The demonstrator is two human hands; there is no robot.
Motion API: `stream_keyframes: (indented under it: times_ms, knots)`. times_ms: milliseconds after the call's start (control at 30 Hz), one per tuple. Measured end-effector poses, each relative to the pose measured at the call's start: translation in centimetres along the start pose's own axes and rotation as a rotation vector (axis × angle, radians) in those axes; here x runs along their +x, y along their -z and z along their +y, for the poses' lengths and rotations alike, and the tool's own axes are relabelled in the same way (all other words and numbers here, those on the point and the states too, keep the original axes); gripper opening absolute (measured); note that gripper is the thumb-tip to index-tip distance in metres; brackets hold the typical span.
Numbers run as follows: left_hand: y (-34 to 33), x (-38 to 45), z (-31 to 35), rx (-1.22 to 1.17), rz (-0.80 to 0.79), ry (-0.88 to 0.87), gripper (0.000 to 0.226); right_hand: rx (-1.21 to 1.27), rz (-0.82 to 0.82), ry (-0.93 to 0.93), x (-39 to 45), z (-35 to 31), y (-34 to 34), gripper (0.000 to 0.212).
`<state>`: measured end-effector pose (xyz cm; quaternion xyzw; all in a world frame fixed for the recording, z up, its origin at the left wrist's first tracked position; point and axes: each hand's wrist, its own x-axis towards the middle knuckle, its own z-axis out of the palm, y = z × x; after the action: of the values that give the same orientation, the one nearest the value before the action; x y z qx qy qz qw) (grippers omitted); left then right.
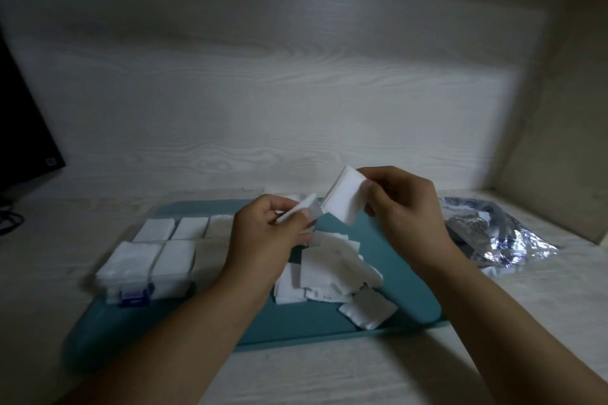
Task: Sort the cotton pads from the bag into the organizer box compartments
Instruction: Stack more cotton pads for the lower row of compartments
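holding a stack of white cotton pads apiece, both hands hover above the teal mat (394,279), raised off its surface. the left hand (263,240) has its fingers and thumb curled round a small tilted stack of pads (304,209), thumb on top, above the middle of the mat. the right hand (404,207) pinches a thicker stack of pads (343,196) by its right edge, held higher and tilted, over the far part of the mat. the two stacks sit just beside each other, corners nearly touching; whether they actually touch cannot be told.

on the mat below the hands lies a loose heap of cotton pads (332,266), overlapping at odd angles, with one pad (368,309) lying a little apart toward the mat's near right corner.

the clear organizer box (154,260) rests on the left part of the mat, its lid open toward the far edge. its near-left compartments and far-left compartments are filled with white pads; the compartments nearer the mat's centre are partly hidden behind the left wrist. a blue latch (133,297) shows on the box's near wall.

off the mat to its right, on the pale wood-grain desk (329,378), lies the crumpled silvery bag (496,233), a bit of white showing at its near edge. off the mat to its far left stands a dark monitor (23,128), with cables beneath it.
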<state>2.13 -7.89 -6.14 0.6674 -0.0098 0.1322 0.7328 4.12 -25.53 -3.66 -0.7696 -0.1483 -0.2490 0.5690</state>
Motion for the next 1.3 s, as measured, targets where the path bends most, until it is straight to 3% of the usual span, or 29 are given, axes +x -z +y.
stream_keyframes:
  times_ms: [133,333,400,533,700,833,900,1100,1300]
  knots:
    - [-0.4,-0.1,0.4,-0.312,0.006,0.219,0.018,0.157,-0.130,-0.136,-0.4,-0.3,-0.7,0.020]
    - [-0.8,-1.2,1.8,-0.569,-0.220,0.436,0.047,0.107,-0.186,-0.116,-1.5,-0.5,-2.0,0.022]
    - [-0.4,-1.3,2.0,-0.544,-0.281,0.463,0.050,0.043,-0.192,-0.087,-1.6,-0.6,-1.9,0.024]
    - [0.0,-1.4,2.1,-0.438,-0.361,0.475,0.042,-0.320,-0.217,0.077,-1.8,-0.4,-1.9,0.017]
    - [1.2,-2.5,2.4,-0.314,-0.462,0.410,0.054,-0.376,-0.224,0.154,-2.8,-0.8,-2.9,0.015]
    - [2.7,-2.6,1.6,-0.342,-0.350,0.375,0.043,-0.378,-0.290,0.196,-4.0,-1.2,-4.1,0.014]
    - [3.1,-2.6,1.5,-0.391,-0.321,0.376,0.030,-0.355,-0.336,0.174,-4.8,-1.5,-4.5,0.029]
    - [4.1,-2.6,1.1,-0.419,-0.360,0.376,0.034,-0.055,-0.611,-0.050,-5.5,-2.8,-4.1,0.078]
    - [4.0,-2.7,0.7,-0.420,-0.429,0.372,0.036,-0.095,-0.541,0.020,-5.6,-2.4,-5.0,0.092]
